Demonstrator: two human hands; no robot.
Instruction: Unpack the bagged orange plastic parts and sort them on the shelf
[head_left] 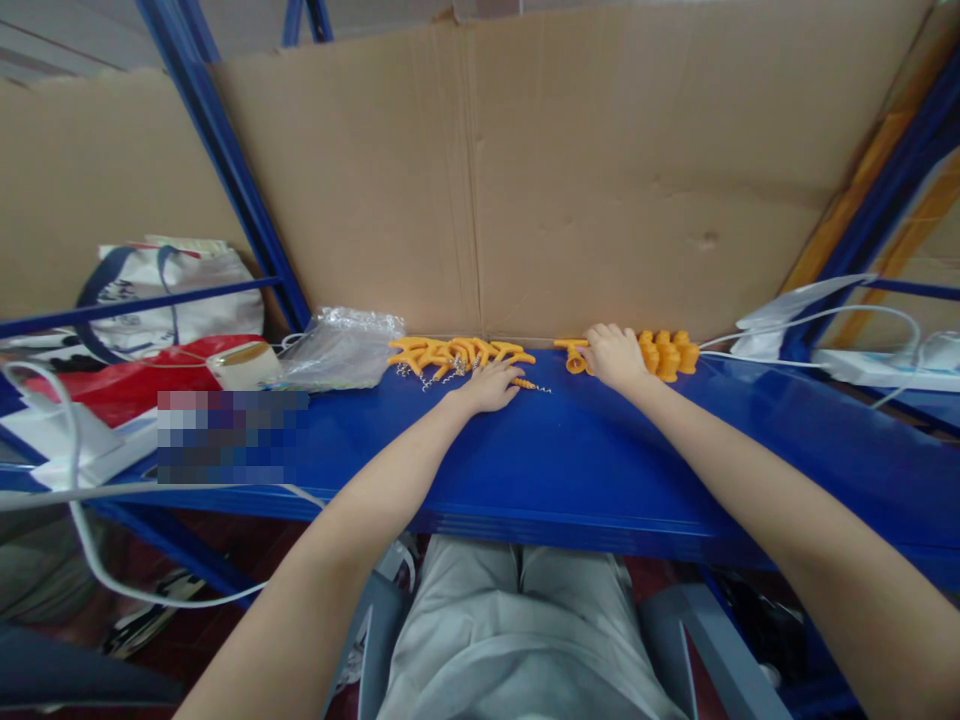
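Observation:
My left hand [491, 388] is at the right end of a heap of orange-handled corkscrews [427, 355] with metal spirals. From under its curled fingers one corkscrew [534, 386] sticks out to the right, spiral toward my right hand, its handle hidden. My right hand [616, 355] closes around an orange hollow piece [576, 362] whose round opening faces me; most of that piece is covered. An orange bar [570, 343] shows just behind it. Right beside this hand, several orange sleeve-shaped pieces [671, 355] stand upright in rows.
The blue shelf [555, 460] backs onto a cardboard sheet [600, 180]. Clear plastic bags [345, 350] lie left of the corkscrews. Farther left are a red bag [165, 370], a white tote [176, 295] and a power strip with cables [82, 440]. Another power strip [892, 368] sits at right.

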